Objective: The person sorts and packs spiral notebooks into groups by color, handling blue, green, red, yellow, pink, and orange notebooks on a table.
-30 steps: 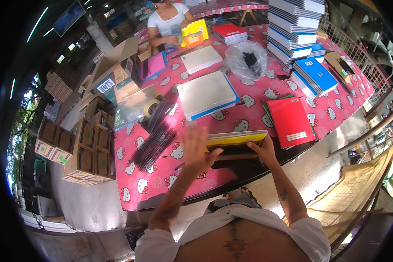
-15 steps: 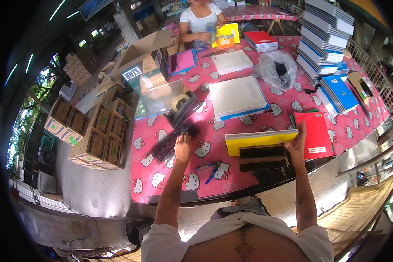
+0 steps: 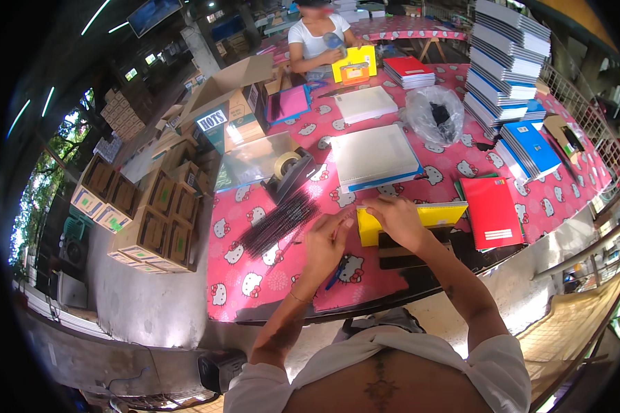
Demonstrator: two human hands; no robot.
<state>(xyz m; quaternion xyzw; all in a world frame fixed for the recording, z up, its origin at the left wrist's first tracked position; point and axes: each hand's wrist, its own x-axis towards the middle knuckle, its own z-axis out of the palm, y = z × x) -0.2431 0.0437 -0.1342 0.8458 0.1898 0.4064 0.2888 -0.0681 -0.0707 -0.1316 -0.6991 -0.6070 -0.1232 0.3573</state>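
A yellow notebook [image 3: 442,215] stands on its long edge against a dark wooden stand [image 3: 413,257] near the table's front edge. My right hand [image 3: 398,219] is closed at the notebook's upper left corner, fingers bent over its edge. Just left of that corner, my left hand [image 3: 326,242] is pinched; whatever thin thing it may hold is too small to make out. Beyond my left hand lies a bundle of black binding coils [image 3: 277,226]. A blue pen [image 3: 335,274], partly hidden, rests below my left hand.
A tape dispenser [image 3: 293,172] and a spiral-bound white stack [image 3: 375,157] lie farther back. Red notebooks [image 3: 490,213] sit at right, near blue notebooks [image 3: 530,150] and a tall notebook stack [image 3: 506,62]. A co-worker [image 3: 317,38] handles a yellow notebook across the table.
My left hand has left the coil bundle and moved right toward the yellow notebook. My right hand has shifted from the notebook's right end to its left end.
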